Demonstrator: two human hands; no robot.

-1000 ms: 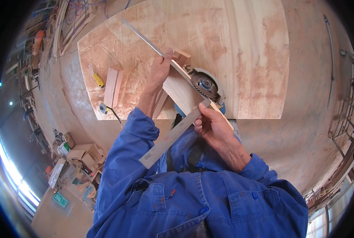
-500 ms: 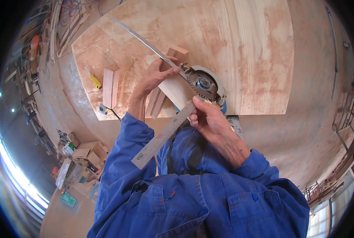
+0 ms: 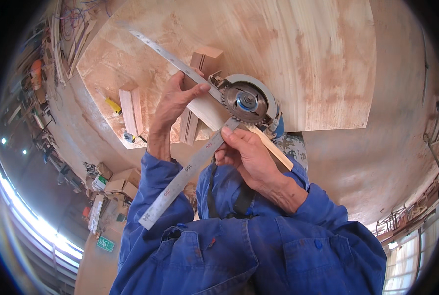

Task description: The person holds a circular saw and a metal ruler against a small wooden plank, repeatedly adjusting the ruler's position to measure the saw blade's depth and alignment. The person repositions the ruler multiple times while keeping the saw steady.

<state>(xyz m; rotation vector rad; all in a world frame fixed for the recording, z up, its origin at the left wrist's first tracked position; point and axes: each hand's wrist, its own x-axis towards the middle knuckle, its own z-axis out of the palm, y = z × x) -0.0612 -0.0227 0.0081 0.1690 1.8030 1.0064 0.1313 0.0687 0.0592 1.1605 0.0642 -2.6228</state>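
A circular saw [image 3: 273, 93] lies on the wooden tabletop with its toothed round blade [image 3: 247, 101] exposed. Against the blade is an L-shaped steel square [image 3: 172, 184]; the corner where its marked arms would meet is partly hidden there. My left hand [image 3: 172, 105] pinches the far arm between thumb and fingers, left of the blade. Below the blade, my right hand [image 3: 258, 157] grips the near arm, which slants down to the left across my sleeve. A pale board [image 3: 209, 112] and a wood block [image 3: 189, 127] lie between my hands, under the saw's left side.
Left on the tabletop [image 3: 327, 64] are a wood block [image 3: 132, 112], a yellow-handled tool [image 3: 113, 105] and a tape measure [image 3: 129, 136]. A pale wood strip [image 3: 276, 150] juts past the near edge. Cardboard boxes [image 3: 123, 182] stand on the floor at left.
The square has tilted, showing its markings more plainly, and its near arm's end has swung down and left. Both hands have shifted slightly left, still holding it. The pale strip shows more.
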